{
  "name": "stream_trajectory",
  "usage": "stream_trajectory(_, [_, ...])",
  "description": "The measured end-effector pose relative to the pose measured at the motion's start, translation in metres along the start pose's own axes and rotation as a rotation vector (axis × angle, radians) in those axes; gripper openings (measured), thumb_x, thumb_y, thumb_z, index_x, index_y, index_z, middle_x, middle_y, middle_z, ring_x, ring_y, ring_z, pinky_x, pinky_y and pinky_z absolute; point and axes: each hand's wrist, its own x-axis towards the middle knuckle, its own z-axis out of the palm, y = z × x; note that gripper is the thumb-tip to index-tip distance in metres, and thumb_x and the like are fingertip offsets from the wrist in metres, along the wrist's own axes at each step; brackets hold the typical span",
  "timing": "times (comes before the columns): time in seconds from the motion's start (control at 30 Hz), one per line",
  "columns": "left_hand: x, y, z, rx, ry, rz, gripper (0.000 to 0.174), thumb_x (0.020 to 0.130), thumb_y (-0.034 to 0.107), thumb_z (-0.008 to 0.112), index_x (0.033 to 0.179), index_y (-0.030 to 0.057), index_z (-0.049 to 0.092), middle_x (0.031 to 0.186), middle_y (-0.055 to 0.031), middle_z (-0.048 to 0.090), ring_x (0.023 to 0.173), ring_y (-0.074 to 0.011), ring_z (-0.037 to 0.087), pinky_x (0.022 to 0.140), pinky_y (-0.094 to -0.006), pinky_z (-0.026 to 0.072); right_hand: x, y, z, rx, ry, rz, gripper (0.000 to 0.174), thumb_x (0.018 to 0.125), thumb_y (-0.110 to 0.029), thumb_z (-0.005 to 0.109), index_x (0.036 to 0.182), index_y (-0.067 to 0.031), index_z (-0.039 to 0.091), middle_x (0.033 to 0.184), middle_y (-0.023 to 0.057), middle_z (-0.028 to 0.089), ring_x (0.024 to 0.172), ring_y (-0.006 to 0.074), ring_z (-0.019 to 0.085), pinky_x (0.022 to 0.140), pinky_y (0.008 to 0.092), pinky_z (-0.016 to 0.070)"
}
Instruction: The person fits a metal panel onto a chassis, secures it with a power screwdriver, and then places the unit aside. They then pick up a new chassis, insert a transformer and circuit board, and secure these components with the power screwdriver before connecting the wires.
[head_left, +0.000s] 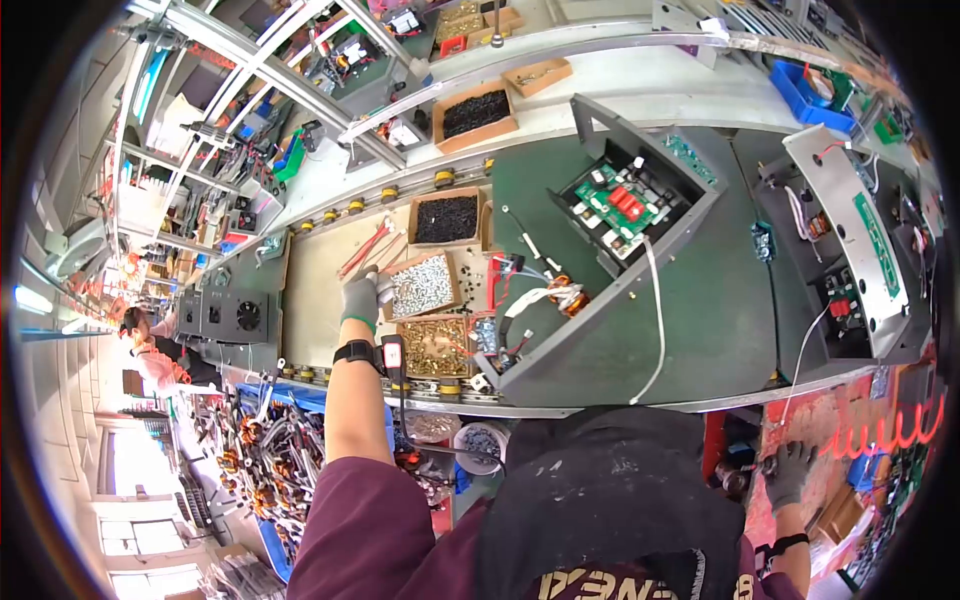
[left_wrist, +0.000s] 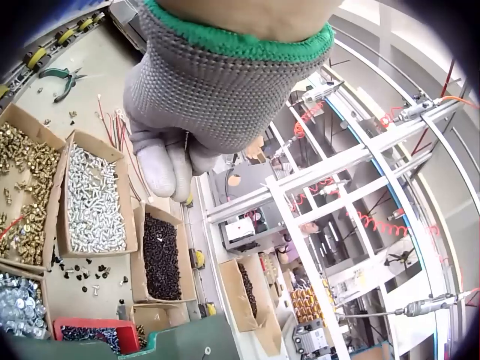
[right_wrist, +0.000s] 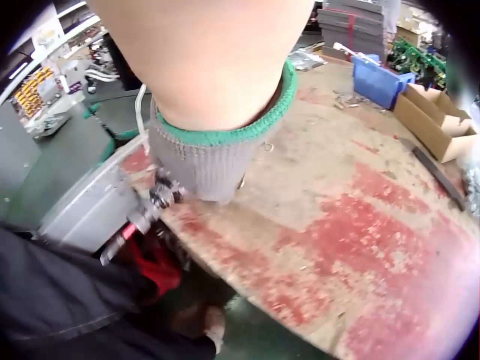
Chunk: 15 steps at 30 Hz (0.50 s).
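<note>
My left hand (head_left: 362,296), in a grey glove, is at the left edge of a cardboard tray of silver screws (head_left: 424,284). In the left wrist view its fingers (left_wrist: 156,169) bend downward over the bench near thin red wires (left_wrist: 120,129); I cannot tell whether they pinch anything. Far to the right, my gloved right hand (head_left: 790,476) grips a dark power tool with a red band (right_wrist: 142,219), which juts out from the glove over the edge of a worn red board (right_wrist: 360,232). Most of the right fingers are hidden in the right wrist view.
Trays of brass screws (head_left: 434,347) and black screws (head_left: 446,219) flank the silver ones. An open grey metal case (head_left: 600,290) with a green circuit board (head_left: 618,205) stands on the green bench; a second case (head_left: 850,240) is at right. Pliers (left_wrist: 63,82) lie at far left.
</note>
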Motion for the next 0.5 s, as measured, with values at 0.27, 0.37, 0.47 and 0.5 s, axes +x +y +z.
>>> stream_trajectory(0.27, [0.08,-0.036,-0.045,0.223,-0.053,-0.135,0.02,0.095,0.008,0.049,0.112,-0.001,0.055,0.086,-0.0105,0.063,0.062,-0.0193,0.064,0.046,-0.0284,0.0528,-0.02,-0.138,-0.135,1.065,-0.032,0.162,0.062,0.067,-0.039,0.081,0.109,-0.0059,0.05,0.089,0.0043,0.058,0.086,0.0192,0.057,0.086,0.0404,0.0437])
stream_trajectory(0.37, [0.066,-0.016,-0.029,0.214,-0.076,-0.147,0.025,0.095,0.011,0.053,0.116,-0.0022,0.055,0.086,-0.0111,0.064,0.062,-0.0175,0.063,0.043,-0.0275,0.0504,-0.032,-0.197,-0.186,1.664,0.068,0.096,0.074,0.07,-0.043,0.081,0.122,-0.0045,0.045,0.092,-0.0001,0.055,0.086,0.013,0.055,0.073,0.0319,0.0459])
stream_trajectory(0.47, [0.007,0.023,0.025,0.291,-0.294,0.016,0.029,0.096,0.013,0.052,0.117,-0.0055,0.054,0.088,-0.0118,0.065,0.065,-0.0145,0.063,0.051,-0.0253,0.0511,-0.044,-0.242,-0.23,1.712,0.061,0.051,0.081,0.073,-0.041,0.08,0.131,-0.0038,0.038,0.099,-0.0007,0.052,0.085,0.0115,0.053,0.072,0.028,0.0448])
stream_trajectory(0.5, [-0.009,0.029,0.043,0.25,-0.388,0.061,0.03,0.096,0.014,0.051,0.119,-0.0064,0.054,0.089,-0.0119,0.065,0.068,-0.0142,0.063,0.055,-0.0246,0.0518,-0.041,-0.255,-0.246,1.676,-0.009,-0.038,0.081,0.075,-0.041,0.078,0.132,-0.0018,0.037,0.101,0.0004,0.052,0.083,0.011,0.05,0.074,0.0259,0.0434])
